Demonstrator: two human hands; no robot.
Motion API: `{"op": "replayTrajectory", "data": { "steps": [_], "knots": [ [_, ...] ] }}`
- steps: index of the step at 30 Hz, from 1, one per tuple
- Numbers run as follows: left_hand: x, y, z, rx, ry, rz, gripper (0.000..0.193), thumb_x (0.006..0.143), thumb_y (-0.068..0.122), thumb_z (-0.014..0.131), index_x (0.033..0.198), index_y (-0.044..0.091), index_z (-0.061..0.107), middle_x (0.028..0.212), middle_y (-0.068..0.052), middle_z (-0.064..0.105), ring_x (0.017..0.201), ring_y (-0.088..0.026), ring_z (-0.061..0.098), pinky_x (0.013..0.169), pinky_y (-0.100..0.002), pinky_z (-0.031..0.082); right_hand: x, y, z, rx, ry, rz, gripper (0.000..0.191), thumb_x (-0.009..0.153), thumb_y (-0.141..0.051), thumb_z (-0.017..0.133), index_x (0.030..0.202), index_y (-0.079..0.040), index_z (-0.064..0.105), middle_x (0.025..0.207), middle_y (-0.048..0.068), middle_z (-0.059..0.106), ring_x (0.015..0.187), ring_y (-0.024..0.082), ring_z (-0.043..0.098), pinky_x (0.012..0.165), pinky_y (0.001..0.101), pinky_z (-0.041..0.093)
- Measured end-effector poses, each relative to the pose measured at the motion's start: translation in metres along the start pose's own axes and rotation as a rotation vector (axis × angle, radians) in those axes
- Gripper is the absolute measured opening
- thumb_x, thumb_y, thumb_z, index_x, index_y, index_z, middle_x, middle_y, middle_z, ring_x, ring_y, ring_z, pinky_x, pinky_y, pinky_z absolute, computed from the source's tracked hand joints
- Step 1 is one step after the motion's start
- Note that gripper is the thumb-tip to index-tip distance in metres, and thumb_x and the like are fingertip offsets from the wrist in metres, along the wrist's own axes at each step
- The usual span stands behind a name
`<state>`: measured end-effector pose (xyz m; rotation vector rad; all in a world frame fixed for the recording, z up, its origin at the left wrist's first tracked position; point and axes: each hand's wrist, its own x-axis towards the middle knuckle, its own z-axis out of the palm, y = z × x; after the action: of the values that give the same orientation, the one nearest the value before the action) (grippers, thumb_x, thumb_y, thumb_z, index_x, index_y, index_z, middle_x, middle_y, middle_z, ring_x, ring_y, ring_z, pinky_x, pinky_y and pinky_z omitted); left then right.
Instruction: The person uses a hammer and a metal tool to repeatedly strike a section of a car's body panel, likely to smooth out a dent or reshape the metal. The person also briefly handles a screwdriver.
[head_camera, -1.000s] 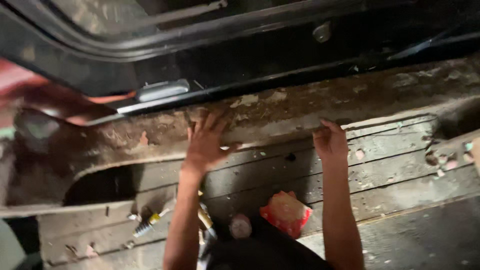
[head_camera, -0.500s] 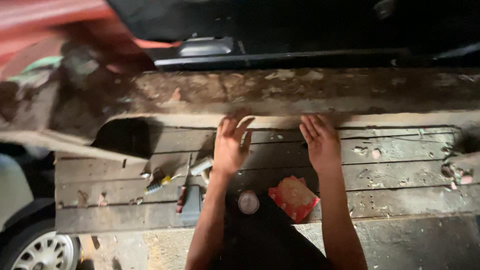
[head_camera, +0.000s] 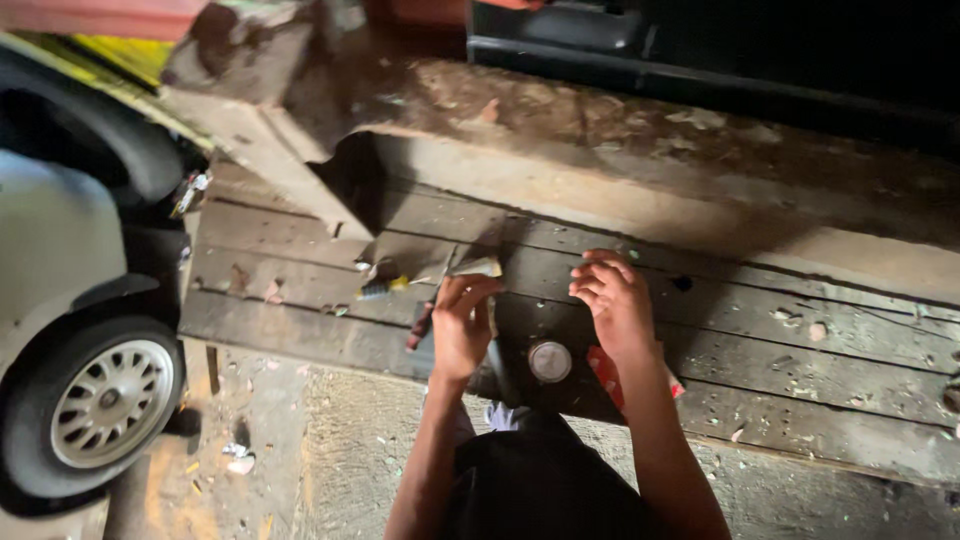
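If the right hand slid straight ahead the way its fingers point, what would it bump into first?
The right hand points up and a little left across the planks. That stretch looks bare, so it would probably meet the raised beam first, though depth is hard to judge.

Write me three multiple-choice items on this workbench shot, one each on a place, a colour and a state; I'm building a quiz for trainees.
1. Where does the round silver lid lie?
A. On the wooden bench, between the two forearms
B. On the floor beside the wheel
C. On the dark panel at the top

2. What colour is the crumpled packet under the right wrist?
A. Blue
B. Red
C. White

3. How is the left hand set?
A. Flat and spread, palm down
B. Hanging off the bench
C. Fingers curled at a pale scrap

Answers: 1 A, the lid sits on the planks near the front edge. 2 B, red shows beside the right hand and its forearm. 3 C, its fingers bend inward at the scrap.
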<state>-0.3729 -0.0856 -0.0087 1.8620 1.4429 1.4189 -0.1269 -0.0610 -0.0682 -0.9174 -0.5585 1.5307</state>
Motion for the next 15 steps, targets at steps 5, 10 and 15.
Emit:
{"op": "replayTrajectory", "data": {
  "steps": [5, 10, 15],
  "knots": [
    [-0.021, -0.018, -0.059, 0.032, 0.121, -0.093, 0.026, 0.081, -0.014, 0.062, 0.093, 0.006, 0.073, 0.098, -0.011, 0.070, 0.097, -0.032, 0.066, 0.084, -0.040, 0.053, -0.007, 0.035, 0.048, -0.047, -0.032, 0.087, 0.023, 0.096, -0.014, 0.063, 0.114, 0.000, 0.066, 0.095, 0.012, 0.071, 0.085, 0.021, 0.069, 0.078, 0.0362, 0.057],
    [-0.039, -0.045, -0.110, 0.031, 0.116, -0.138, 0.026, 0.084, -0.014, 0.060, 0.095, 0.006, 0.073, 0.099, -0.011, 0.071, 0.096, -0.031, 0.067, 0.084, -0.039, 0.053, -0.028, 0.088, 0.088, -0.085, 0.018, 0.134, 0.021, 0.098, -0.017, 0.063, 0.113, -0.002, 0.066, 0.094, 0.012, 0.071, 0.082, 0.021, 0.069, 0.077, 0.0344, 0.056],
    [-0.048, -0.090, -0.160, -0.007, 0.026, -0.157, 0.026, 0.082, -0.014, 0.060, 0.095, 0.005, 0.073, 0.099, -0.012, 0.071, 0.095, -0.031, 0.068, 0.083, -0.039, 0.053, -0.046, 0.154, 0.128, -0.099, 0.037, 0.163, 0.025, 0.100, -0.021, 0.060, 0.115, -0.001, 0.067, 0.095, 0.012, 0.072, 0.081, 0.021, 0.070, 0.076, 0.0365, 0.057]
  ]
}}
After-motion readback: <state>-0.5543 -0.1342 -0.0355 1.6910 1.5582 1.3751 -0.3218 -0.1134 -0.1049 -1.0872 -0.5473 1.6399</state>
